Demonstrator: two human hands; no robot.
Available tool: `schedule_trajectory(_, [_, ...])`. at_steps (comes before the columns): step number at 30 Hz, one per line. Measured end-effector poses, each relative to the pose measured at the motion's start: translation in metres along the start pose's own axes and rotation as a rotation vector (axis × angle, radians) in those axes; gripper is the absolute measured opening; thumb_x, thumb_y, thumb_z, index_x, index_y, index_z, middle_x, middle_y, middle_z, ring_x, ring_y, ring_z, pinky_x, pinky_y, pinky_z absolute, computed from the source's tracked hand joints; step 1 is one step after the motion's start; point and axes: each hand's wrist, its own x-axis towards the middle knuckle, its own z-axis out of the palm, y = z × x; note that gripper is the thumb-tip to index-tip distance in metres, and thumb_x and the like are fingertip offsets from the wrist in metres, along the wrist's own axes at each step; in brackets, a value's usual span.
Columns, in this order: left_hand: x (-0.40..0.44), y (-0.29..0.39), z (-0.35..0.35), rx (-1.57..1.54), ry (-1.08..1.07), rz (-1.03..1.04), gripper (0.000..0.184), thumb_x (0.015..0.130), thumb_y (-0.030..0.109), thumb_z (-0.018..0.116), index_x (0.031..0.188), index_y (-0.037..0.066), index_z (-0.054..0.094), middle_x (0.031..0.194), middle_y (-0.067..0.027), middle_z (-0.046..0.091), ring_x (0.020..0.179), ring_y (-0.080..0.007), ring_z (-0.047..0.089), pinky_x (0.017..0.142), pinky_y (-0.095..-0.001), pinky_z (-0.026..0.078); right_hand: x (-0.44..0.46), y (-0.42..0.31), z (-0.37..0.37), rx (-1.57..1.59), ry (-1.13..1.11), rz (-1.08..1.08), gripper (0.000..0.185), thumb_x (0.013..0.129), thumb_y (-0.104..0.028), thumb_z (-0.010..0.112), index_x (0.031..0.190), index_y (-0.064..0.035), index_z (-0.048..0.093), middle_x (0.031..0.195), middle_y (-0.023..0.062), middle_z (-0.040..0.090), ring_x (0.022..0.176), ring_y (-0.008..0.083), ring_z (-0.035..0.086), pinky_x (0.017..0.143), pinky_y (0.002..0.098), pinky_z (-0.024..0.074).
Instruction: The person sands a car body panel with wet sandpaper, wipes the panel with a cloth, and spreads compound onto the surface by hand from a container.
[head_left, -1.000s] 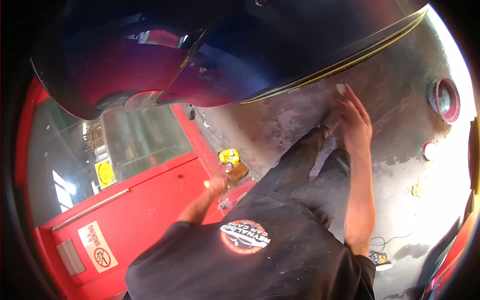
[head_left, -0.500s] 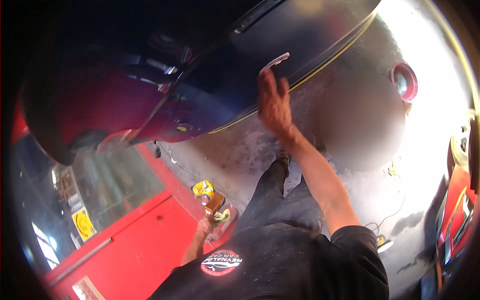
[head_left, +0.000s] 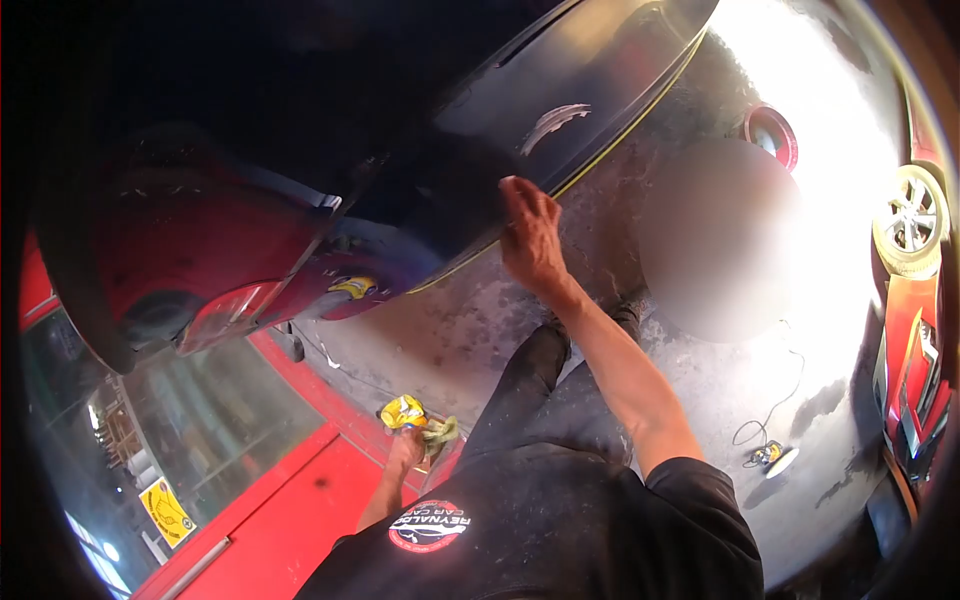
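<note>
My right hand (head_left: 532, 232) is by the dark, glossy car panel (head_left: 470, 150), its fingers bent and drawn together. A pale spot shows at the fingertips; what they hold, if anything, I cannot make out. Above the hand, a whitish curved smear (head_left: 553, 127) lies on the panel. My left hand (head_left: 405, 445) is low on the left, closed just below a crumpled yellow item (head_left: 402, 411). A greenish cloth (head_left: 440, 432) lies beside it. What the left fingers grip is hidden.
A red car door (head_left: 300, 510) with a window stands at lower left. On the concrete floor are a pink-red bucket (head_left: 785, 140) and a corded yellow tool (head_left: 768, 455). A wheel (head_left: 910, 222) shows at far right. A blurred round area covers part of the floor.
My right hand has moved down and away from the smear, which now shows larger. My left hand is nearer the yellow item, and the brown block beside it is no longer plainly visible.
</note>
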Motion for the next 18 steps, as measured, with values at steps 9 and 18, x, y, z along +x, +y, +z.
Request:
schedule_trajectory(9, [-0.005,0.062,-0.069,-0.140,-0.017,-0.014,0.031,0.097,0.017,0.048,0.120,0.014,0.067,0.097,-0.0236,0.070,0.089,-0.0420,0.069,0.078,-0.0507,0.055,-0.068,-0.033,0.039,-0.106,-0.363,0.075,0.077,0.082,-0.005,0.068,0.150,0.0053,0.033,0.159,0.0285,0.024,0.147,0.0407,0.027,0.116,0.0537,0.0252])
schedule_trajectory(18, [0.038,0.002,0.003,-0.021,0.009,0.106,0.033,0.098,0.022,0.046,0.125,0.016,0.065,0.107,-0.0227,0.070,0.099,-0.0409,0.068,0.086,-0.0490,0.054,-0.030,-0.012,0.036,-0.167,-0.014,0.064,0.069,0.077,0.002,0.068,0.143,-0.0006,0.046,0.146,0.0237,0.046,0.139,0.0389,0.039,0.113,0.0501,0.0310])
